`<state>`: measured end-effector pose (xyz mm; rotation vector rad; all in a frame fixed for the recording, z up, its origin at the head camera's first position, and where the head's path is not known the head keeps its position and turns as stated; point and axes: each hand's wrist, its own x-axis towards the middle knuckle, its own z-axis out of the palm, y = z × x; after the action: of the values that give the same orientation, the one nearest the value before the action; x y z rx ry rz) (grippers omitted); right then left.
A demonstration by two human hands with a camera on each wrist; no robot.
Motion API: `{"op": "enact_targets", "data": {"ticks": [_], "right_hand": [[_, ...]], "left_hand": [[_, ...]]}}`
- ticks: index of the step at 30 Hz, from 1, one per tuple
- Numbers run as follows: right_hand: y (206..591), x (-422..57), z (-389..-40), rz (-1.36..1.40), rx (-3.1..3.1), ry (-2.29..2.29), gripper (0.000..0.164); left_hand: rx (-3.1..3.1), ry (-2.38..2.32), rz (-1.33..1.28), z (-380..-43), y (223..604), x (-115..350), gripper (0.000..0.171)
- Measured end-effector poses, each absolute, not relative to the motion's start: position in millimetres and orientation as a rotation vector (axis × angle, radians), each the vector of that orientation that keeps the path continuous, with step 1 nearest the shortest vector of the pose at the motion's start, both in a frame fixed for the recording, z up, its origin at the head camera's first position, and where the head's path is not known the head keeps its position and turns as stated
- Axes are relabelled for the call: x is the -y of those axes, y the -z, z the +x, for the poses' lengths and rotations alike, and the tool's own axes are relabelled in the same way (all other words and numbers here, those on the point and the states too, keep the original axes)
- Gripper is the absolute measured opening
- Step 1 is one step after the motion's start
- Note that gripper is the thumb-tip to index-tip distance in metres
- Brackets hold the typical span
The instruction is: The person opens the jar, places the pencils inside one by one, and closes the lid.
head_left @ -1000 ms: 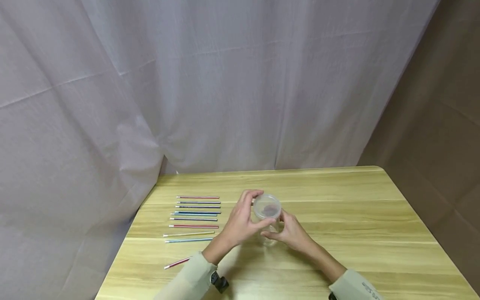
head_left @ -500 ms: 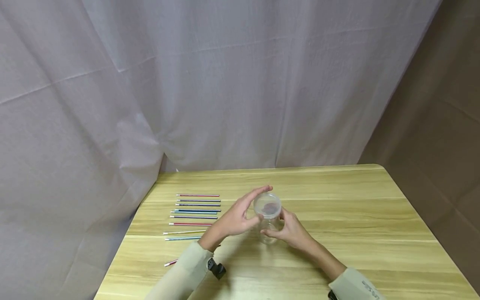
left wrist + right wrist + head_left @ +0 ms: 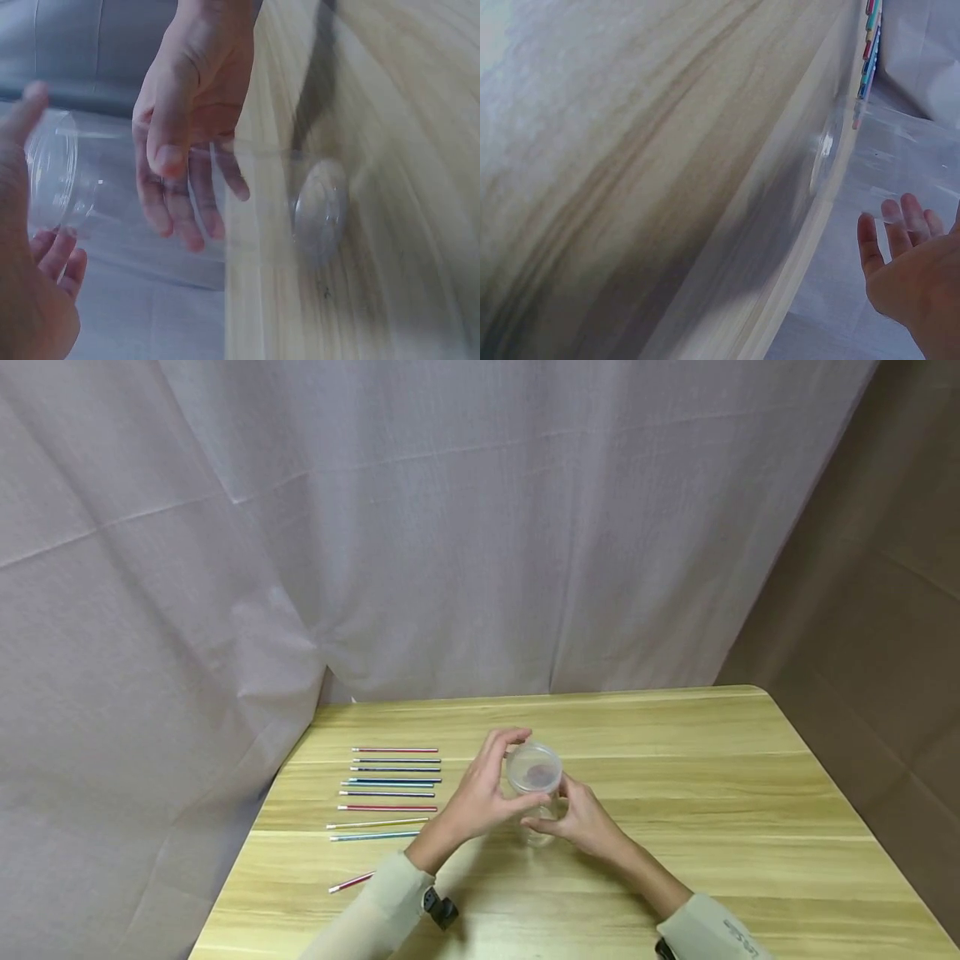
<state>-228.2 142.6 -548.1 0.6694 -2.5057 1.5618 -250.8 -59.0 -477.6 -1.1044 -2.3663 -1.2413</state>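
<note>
At the wooden table (image 3: 697,768), one clear jar (image 3: 262,214) is held upright.
The long axis of the jar is vertical; whether its base touches the table cannot be told. The right hand (image 3: 588,822) grips the jar body from the right side. The left hand (image 3: 483,793) is on the left of the jar and higher, so it is the nearer one to the lid (image 3: 534,766), which sits on the jar top; its fingers and thumb grip the rim from far and near sides. Half a second earlier, these fingers were straighter and the thumb was at the rim's left; now they bend around it, while the jar has hardly moved. Left of the jar, pencils (image 3: 386,808) lie in a row.
</note>
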Motion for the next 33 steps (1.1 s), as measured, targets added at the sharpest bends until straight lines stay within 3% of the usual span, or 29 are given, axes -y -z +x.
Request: {"op": "enact_targets", "data": {"ticks": [6,10,18,24,33], "right_hand": [[532.9,-138.5,-221.4,0.664,2.505,-1.582,0.075],[541.8,-139.9,-226.3,0.643,2.504,-1.584,0.074],[549.7,-142.3,-229.7,0.666,2.496,-1.567,0.076],[550.0,-142.3,-229.8,0.659,2.494,-1.551,0.078],[550.8,-142.0,-229.8,0.681,2.487,-1.549,0.076]], "left_hand": [[2.288,1.342,-1.370,-255.9,468.9,66.0,0.074],[2.236,1.375,-1.477,-257.6,466.6,67.3,0.076],[2.361,1.351,-1.265,-254.7,471.0,67.0,0.068],[2.407,1.215,-1.098,-252.2,471.8,62.8,0.077],[2.421,1.289,-1.301,-255.2,467.5,68.1,0.082]]}}
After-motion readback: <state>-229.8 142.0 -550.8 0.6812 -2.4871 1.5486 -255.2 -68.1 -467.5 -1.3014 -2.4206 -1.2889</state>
